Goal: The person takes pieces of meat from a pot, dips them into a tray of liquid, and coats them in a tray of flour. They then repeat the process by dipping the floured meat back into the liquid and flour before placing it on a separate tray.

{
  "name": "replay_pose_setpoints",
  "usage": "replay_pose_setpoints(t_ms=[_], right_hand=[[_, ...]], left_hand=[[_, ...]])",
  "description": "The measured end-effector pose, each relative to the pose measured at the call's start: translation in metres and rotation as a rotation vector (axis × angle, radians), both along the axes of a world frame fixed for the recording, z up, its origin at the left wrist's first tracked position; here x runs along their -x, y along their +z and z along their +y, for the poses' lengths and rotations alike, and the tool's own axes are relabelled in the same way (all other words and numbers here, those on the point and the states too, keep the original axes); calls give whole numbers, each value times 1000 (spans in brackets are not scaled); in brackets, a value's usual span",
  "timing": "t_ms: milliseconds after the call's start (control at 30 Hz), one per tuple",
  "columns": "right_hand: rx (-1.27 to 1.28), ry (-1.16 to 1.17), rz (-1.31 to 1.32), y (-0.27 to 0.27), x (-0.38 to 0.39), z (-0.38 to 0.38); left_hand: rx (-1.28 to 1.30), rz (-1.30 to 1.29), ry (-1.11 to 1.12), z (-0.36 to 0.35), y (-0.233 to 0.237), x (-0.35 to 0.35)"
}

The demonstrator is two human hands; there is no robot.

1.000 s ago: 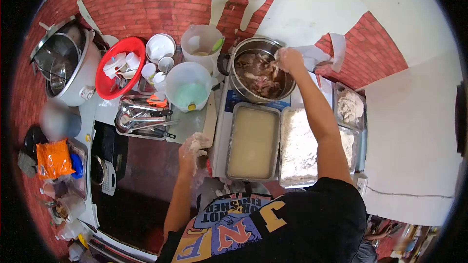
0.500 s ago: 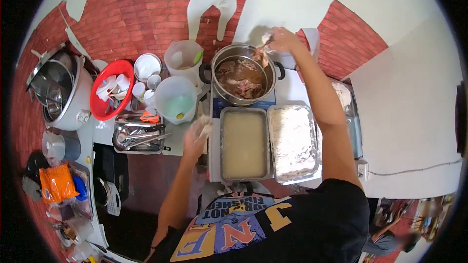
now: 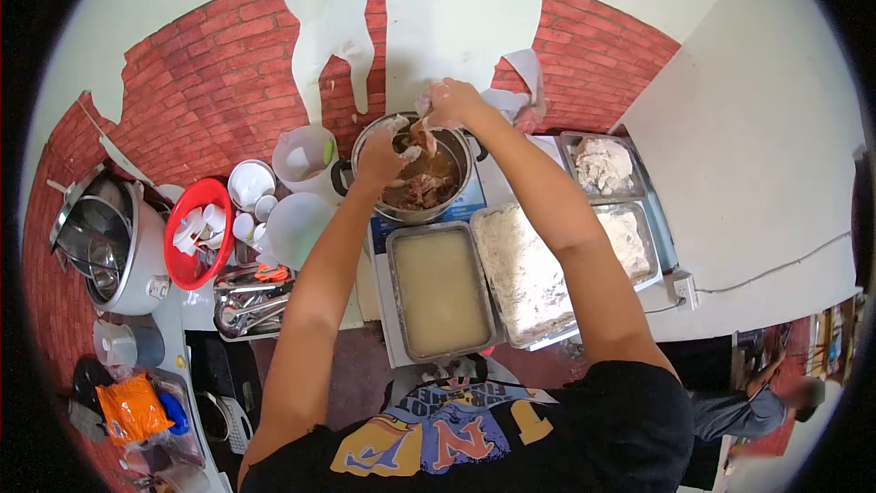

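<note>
My right hand (image 3: 449, 104) is over the far side of a metal pot (image 3: 412, 216), closed on a piece of raw meat (image 3: 421, 137) that hangs from its fingers. My left hand (image 3: 381, 161) reaches over the pot's left side, fingers and thumb apart beside that meat. White, floury coating clings to the fingers of both hands. Brownish liquid and more meat pieces (image 3: 424, 190) show inside the pot. Nearer to me, a rectangular tray of pale, cloudy liquid (image 3: 438, 292) sits beside a tray of white flour (image 3: 522, 269).
At the right, two metal trays hold white-coated pieces (image 3: 602, 166) and a pale floury mass (image 3: 630, 242). Left stand plastic containers (image 3: 299, 224), a red basin (image 3: 189, 260) with cups and a tray of utensils (image 3: 251, 310). Another person (image 3: 744, 415) is at the far right.
My left hand has moved from beside the liquid tray up over the pot, near the meat. My right hand still holds the meat above the pot. The view has shifted.
</note>
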State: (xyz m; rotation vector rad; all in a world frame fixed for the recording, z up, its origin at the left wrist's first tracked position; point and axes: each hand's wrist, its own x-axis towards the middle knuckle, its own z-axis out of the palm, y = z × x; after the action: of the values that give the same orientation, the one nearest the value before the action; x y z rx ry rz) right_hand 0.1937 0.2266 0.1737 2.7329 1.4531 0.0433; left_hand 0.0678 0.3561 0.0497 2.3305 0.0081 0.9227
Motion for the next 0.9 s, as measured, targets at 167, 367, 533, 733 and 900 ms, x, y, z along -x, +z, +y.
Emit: replay_pose_setpoints(t_ms=[167, 367, 533, 733, 900], right_hand=[[-45, 22, 21, -3, -7, -7], [-20, -17, 56, 8, -2, -17], [-152, -9, 102, -12, -12, -19], [-488, -20, 691, -33, -30, -41], [-929, -76, 1124, -49, -19, -82]], left_hand=[[4, 81, -4, -6, 10, -4], [197, -11, -7, 7, 5, -11], [243, 48, -64, 28, 0, -20], [438, 146, -196, 26, 13, -21], [618, 123, -218, -7, 22, -29]])
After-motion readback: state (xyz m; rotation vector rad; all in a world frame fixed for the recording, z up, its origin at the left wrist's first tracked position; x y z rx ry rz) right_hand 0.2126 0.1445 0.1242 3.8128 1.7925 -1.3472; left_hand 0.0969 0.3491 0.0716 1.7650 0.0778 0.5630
